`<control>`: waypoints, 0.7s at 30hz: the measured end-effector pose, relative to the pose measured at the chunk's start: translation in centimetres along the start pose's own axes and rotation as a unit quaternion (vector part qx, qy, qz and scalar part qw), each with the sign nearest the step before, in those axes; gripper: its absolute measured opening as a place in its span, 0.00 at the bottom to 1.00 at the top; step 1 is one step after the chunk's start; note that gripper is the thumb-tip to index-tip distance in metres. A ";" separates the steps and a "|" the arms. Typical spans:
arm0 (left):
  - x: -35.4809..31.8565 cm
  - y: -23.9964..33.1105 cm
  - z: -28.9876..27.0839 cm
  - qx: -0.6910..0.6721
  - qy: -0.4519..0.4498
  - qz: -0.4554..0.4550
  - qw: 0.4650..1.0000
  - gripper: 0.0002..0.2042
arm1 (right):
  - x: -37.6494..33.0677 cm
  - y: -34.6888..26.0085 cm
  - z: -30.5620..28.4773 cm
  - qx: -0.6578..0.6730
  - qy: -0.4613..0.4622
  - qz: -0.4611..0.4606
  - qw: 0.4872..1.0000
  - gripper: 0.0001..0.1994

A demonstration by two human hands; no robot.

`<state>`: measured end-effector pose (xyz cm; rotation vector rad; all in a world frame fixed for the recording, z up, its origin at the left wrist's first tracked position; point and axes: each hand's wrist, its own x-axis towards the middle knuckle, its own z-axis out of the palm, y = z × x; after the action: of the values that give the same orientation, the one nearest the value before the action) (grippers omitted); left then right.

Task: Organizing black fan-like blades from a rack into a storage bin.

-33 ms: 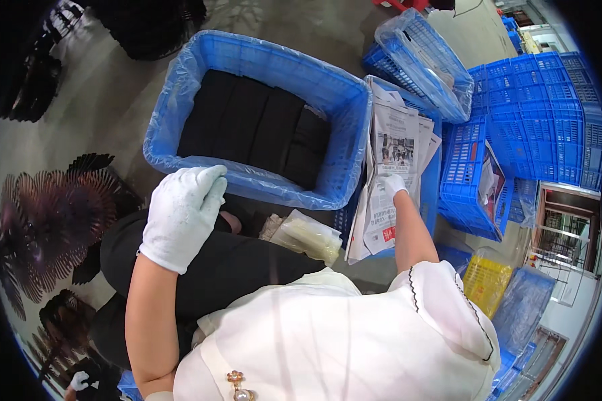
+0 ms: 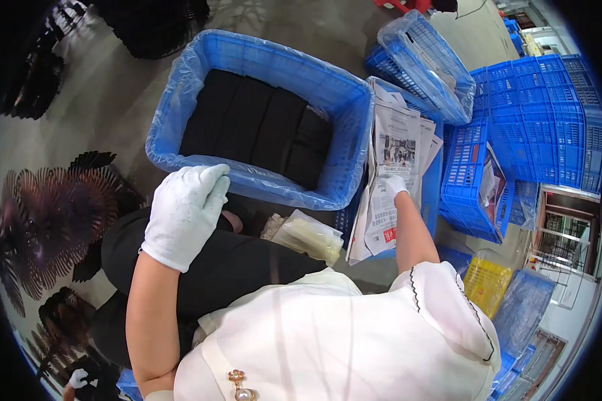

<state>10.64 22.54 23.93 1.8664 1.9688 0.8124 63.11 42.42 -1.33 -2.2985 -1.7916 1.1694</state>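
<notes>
My left hand [image 2: 187,214], in a white glove, is at the near rim of a blue plastic crate [image 2: 267,48]. Its fingers are curled and pressed together by the crate's clear plastic liner [image 2: 254,180]; what they may hold is hidden. Flat black bundles [image 2: 244,120] lie in rows inside the crate. My right hand [image 2: 396,184], also gloved, rests on a stack of newspapers [image 2: 384,212] to the right of the crate. Its fingers blend into the white paper, so their grip does not show.
The newspapers lie over another blue crate [image 2: 429,200]. Stacked blue crates [image 2: 528,120] stand at the right, with a liner-covered crate [image 2: 427,67] at the back. Plastic-wrapped pale material [image 2: 308,237] lies near my legs. Dark fan-shaped pieces [image 2: 53,227] are at the left. Another person's gloved hand [image 2: 78,379] shows bottom left.
</notes>
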 end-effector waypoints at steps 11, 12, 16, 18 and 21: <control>-0.9 -0.2 -0.8 0.022 -0.006 0.004 1.000 0.09 | 2.4 4.3 1.2 0.158 -0.037 0.048 0.986 0.12; -1.2 -0.2 -0.9 0.024 -0.005 0.001 1.000 0.08 | 2.1 3.5 1.4 0.193 -0.038 0.063 0.978 0.12; -1.3 -0.2 -0.8 0.007 0.000 -0.003 1.000 0.08 | 2.8 4.8 0.7 0.078 -0.038 0.041 0.995 0.11; -1.3 0.1 -0.7 0.000 0.001 -0.004 1.000 0.08 | 3.6 6.2 0.6 0.040 -0.037 0.035 0.998 0.11; -1.3 0.2 -0.8 -0.006 0.004 -0.003 1.000 0.08 | 5.0 8.8 1.1 -0.085 0.001 -0.033 0.996 0.11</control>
<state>10.47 21.11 24.45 1.8510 1.9697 0.8307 70.18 43.10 -8.61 -2.3046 -2.0244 1.0426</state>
